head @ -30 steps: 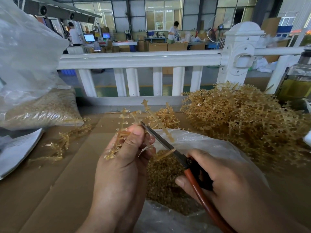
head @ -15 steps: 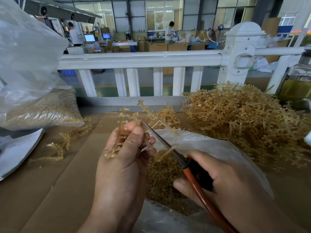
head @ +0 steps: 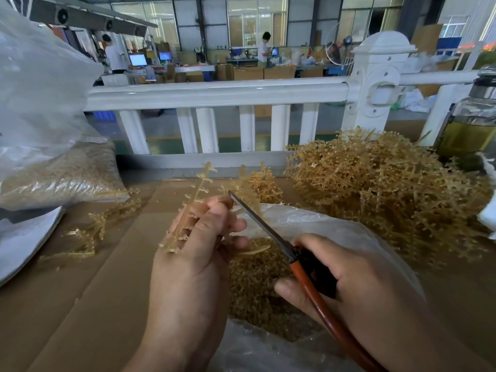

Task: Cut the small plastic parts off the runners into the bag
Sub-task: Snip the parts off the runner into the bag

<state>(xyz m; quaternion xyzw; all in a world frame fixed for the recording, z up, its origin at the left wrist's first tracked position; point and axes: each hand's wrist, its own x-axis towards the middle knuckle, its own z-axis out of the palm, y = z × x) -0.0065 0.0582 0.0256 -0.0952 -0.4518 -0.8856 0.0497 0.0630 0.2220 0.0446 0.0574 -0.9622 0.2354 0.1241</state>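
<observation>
Since the earlier frames the runner (head: 193, 195) has been turned in the left hand (head: 193, 264): its long branch, which then leaned to the right across the blades, now stands up above the fingers and to their left. The scissors (head: 259, 222) have come off that branch, and their tip now lies just beside the left forefinger. The blades read as one thin line and appear closed; whether they touch any plastic cannot be told. The left hand pinches the runner between thumb and curled fingers, and small parts still show along the branch above and below the grip. The right hand (head: 357, 285) is wrapped round the scissors' handles, thumb along the orange one. The bag (head: 322, 224) lies open directly beneath and between both hands, and loose parts (head: 255, 285) already cover its bottom. Beyond the right hand lies a large pile (head: 389, 189) of uncut runners. Judgement: one cutting pass on this branch is over and the piece is being presented afresh; the next cut calls for the blades to reopen clear of the forefinger, which sits close enough to be at risk.
</observation>
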